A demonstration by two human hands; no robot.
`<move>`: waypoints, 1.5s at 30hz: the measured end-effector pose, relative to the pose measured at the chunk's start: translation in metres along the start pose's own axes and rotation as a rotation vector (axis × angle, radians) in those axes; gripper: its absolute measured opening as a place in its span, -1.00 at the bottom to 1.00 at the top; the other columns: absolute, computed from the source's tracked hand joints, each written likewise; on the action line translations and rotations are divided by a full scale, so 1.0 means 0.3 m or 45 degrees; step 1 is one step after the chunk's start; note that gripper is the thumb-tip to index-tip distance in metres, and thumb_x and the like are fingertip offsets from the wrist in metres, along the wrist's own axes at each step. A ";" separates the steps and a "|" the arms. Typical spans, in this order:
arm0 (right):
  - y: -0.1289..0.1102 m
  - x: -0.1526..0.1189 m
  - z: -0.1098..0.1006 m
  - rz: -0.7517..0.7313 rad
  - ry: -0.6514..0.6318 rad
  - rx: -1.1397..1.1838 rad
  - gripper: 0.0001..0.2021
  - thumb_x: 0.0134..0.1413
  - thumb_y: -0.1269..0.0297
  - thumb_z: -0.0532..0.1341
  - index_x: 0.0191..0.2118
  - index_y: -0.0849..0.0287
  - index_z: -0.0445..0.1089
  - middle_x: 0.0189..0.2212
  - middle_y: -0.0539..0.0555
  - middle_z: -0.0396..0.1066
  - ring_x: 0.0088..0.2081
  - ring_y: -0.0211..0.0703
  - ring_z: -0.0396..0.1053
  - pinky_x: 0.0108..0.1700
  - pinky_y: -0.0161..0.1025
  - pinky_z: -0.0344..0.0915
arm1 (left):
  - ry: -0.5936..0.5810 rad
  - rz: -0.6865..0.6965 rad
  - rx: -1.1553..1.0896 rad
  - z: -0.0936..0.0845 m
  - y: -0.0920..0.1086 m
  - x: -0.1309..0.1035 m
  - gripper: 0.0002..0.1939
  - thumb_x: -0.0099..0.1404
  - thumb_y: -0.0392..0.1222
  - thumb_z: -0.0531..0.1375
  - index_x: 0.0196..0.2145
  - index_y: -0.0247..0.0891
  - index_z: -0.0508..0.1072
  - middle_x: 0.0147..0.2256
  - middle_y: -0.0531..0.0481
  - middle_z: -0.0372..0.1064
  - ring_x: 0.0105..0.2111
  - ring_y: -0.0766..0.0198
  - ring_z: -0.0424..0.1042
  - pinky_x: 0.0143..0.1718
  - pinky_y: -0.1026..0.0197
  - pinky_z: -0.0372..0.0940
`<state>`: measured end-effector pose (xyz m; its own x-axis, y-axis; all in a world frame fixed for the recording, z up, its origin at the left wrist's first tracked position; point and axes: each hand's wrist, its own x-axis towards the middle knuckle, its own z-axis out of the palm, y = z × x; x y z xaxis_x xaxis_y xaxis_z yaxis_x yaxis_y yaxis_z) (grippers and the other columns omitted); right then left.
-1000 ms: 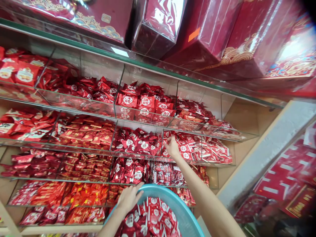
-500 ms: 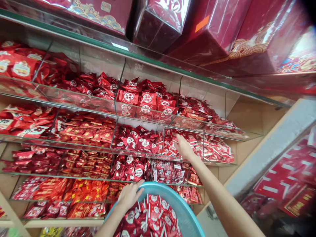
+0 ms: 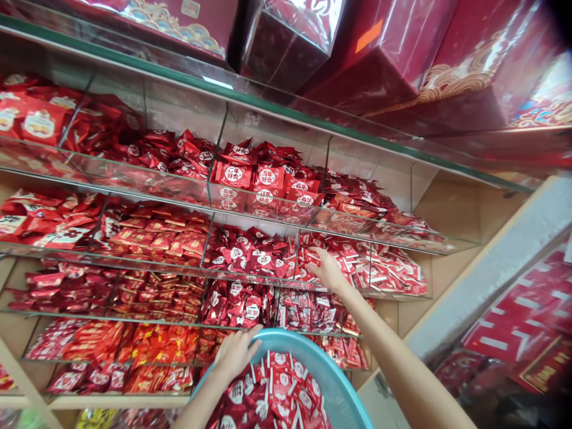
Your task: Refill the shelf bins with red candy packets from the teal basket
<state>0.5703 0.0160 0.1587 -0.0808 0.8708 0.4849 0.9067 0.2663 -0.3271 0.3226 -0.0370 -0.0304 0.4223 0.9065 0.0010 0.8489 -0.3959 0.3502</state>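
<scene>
At the bottom centre, a blue basin (image 3: 346, 381) holds many red and white packets (image 3: 290, 387). My left hand (image 3: 236, 353) grips the basin's upper left rim, fingers closed over it. Farther up and right, my right hand (image 3: 328, 269) reaches into a shelf compartment of small red and white packets (image 3: 351, 256). Its fingers are apart, pointing left, just over the packets, and no packet shows in them. Left of that compartment, behind a clear divider, lie dark red packets with white round labels (image 3: 241, 253).
Glass-fronted shelves of red and orange packets run in tiers to the left. Large dark red boxes (image 3: 286, 53) stand on the green-edged glass shelf (image 3: 277, 116) overhead. A pale post (image 3: 487, 262) slants along the right, with red packages (image 3: 509, 322) beyond it.
My right hand has moved slightly right and lower over the packets, its fingers now spread more to the left. My left hand and the basin have hardly moved.
</scene>
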 end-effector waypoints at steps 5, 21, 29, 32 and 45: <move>-0.047 0.031 -0.063 0.178 0.016 -0.039 -0.53 -0.15 0.11 0.19 -0.08 0.24 0.26 -0.16 0.16 0.38 -0.12 -0.06 0.32 -0.12 -0.21 0.20 | 0.037 0.018 0.006 0.010 -0.006 0.004 -0.50 0.26 0.13 -0.22 0.10 0.05 0.10 -0.24 -0.04 0.41 -0.23 0.16 0.38 -0.20 0.16 0.21; -0.026 0.033 0.060 0.287 -0.196 0.485 -0.32 -0.33 0.23 0.30 0.03 0.21 0.12 -0.10 0.13 0.32 -0.13 -0.13 0.30 -0.11 -0.21 0.23 | 0.059 0.028 0.004 0.014 -0.009 0.003 -0.51 0.25 0.14 -0.22 0.09 0.07 0.11 -0.24 -0.03 0.41 -0.24 0.15 0.39 -0.20 0.15 0.21; -0.019 0.000 0.027 0.306 -0.344 0.760 -0.52 -0.17 0.12 0.21 -0.09 0.23 0.23 -0.22 0.10 0.36 -0.40 -0.25 0.34 -0.37 -0.27 0.32 | 0.043 0.023 0.016 0.006 -0.003 0.002 -0.52 0.26 0.12 -0.22 0.09 0.06 0.11 -0.23 -0.04 0.41 -0.24 0.15 0.39 -0.22 0.16 0.22; -0.013 0.017 0.035 0.271 -0.206 0.517 -0.44 -0.17 0.07 0.21 0.00 0.20 0.18 -0.05 0.21 0.25 -0.34 -0.17 0.35 -0.43 -0.27 0.31 | 0.038 0.022 0.011 0.006 -0.002 0.002 -0.51 0.26 0.12 -0.22 0.09 0.05 0.11 -0.24 -0.04 0.41 -0.24 0.15 0.39 -0.22 0.17 0.22; 0.021 -0.015 -0.005 0.307 -0.607 0.852 -0.27 -0.28 0.14 0.31 0.08 0.17 0.07 -0.61 -0.13 0.30 -0.58 -0.33 0.25 -0.46 -0.33 0.23 | 0.043 0.018 0.002 0.007 -0.004 0.000 -0.51 0.25 0.14 -0.23 0.09 0.06 0.12 -0.25 -0.04 0.41 -0.24 0.14 0.39 -0.22 0.15 0.22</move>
<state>0.5770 0.0132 0.1558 -0.2187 0.9758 -0.0035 0.4982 0.1085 -0.8602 0.3223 -0.0367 -0.0329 0.4231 0.9053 0.0374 0.8437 -0.4087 0.3482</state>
